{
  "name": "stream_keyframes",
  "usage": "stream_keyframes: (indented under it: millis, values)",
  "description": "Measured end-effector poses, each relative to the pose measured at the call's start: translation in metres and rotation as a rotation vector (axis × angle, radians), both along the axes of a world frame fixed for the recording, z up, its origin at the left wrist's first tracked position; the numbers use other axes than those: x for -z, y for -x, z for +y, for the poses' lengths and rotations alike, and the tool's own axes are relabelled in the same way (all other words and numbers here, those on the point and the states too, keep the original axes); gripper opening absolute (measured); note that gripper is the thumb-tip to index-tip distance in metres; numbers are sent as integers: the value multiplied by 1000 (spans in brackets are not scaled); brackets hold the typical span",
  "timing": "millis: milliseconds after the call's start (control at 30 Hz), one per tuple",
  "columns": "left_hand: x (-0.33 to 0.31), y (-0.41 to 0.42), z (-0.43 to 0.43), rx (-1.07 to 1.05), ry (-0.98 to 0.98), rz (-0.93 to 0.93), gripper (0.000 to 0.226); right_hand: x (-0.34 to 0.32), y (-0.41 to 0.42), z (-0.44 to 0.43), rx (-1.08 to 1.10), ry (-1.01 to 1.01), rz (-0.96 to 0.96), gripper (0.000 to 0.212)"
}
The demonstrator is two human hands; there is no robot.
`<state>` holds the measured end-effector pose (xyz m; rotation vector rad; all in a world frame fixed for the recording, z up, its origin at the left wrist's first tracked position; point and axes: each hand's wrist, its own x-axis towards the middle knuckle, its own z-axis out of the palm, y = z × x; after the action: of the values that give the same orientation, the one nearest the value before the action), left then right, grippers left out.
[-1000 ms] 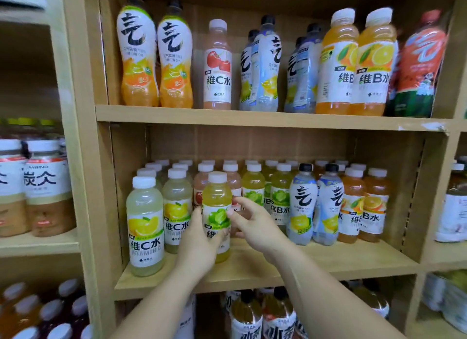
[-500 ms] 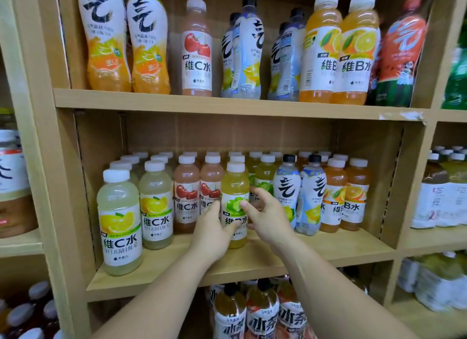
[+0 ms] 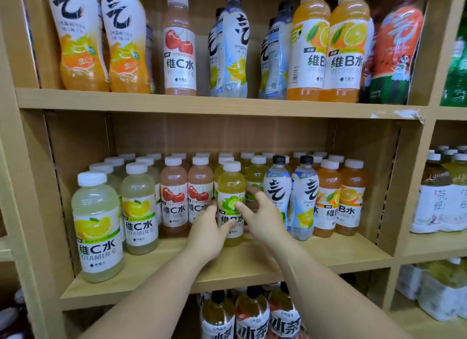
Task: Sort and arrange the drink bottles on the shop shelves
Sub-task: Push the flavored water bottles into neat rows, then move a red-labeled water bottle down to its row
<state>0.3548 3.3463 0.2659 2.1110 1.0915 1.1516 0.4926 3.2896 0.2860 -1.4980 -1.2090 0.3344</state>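
Head view: white-capped yellow-green plastic lime bottle [image 3: 231,184]; left hand [image 3: 206,234], right hand [image 3: 264,221], fingers curled round it. Aligning step; next, likely slide it farther back.

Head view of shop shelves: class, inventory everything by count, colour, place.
Curvy orange plastic bottles: two, orange, top shelf left.
Watermelon-label bottle: one frontmost, red, top shelf right.
Lemon-label plastic bottles: two frontmost, pale yellow, middle shelf left.
Cherry-label bottles: two frontmost, pink, middle shelf.
Black-capped curvy bottles: two frontmost, pale blue, middle shelf.
Orange-label white-capped bottles: two frontmost, orange, middle shelf right.
Lime-label plastic bottle: one, yellowish, middle shelf front.
Left hand: one, holds that bottle.
Right hand: one, holds it too.
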Motion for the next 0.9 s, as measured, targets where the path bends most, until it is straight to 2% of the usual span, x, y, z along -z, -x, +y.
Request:
stream_keyframes:
  millis: [67,167,267,333,400,467,567,700,900]
  values:
    - [-5,6,-9,3,-17,13,45,-7,4,-9,46,-23,-106,48]
    - [-26,24,-30,-47,-159,-33,55,-35,17,-34,138,-228,-276,38]
    - [-80,46,-55,-117,-481,-208,37,-91,36,-60,101,-548,-341,20]
    - [-128,63,-68,-150,-695,-317,26,-138,48,-73,43,-693,-330,14]
    - [-178,80,-74,-173,-794,-372,23,-185,60,-78,-22,-718,-287,13]
    - [-221,94,-70,-244,-836,-324,22,-225,70,-70,-39,-653,-308,20]
    - [-271,99,-51,-377,-740,-125,24,-267,85,-47,-72,-444,-374,33]
    - [-305,84,-14,-323,-390,57,25,-298,94,-5,-103,-172,-405,19]
    - [-313,73,7,-292,-217,253,18,-307,87,40,-135,-8,-305,34]
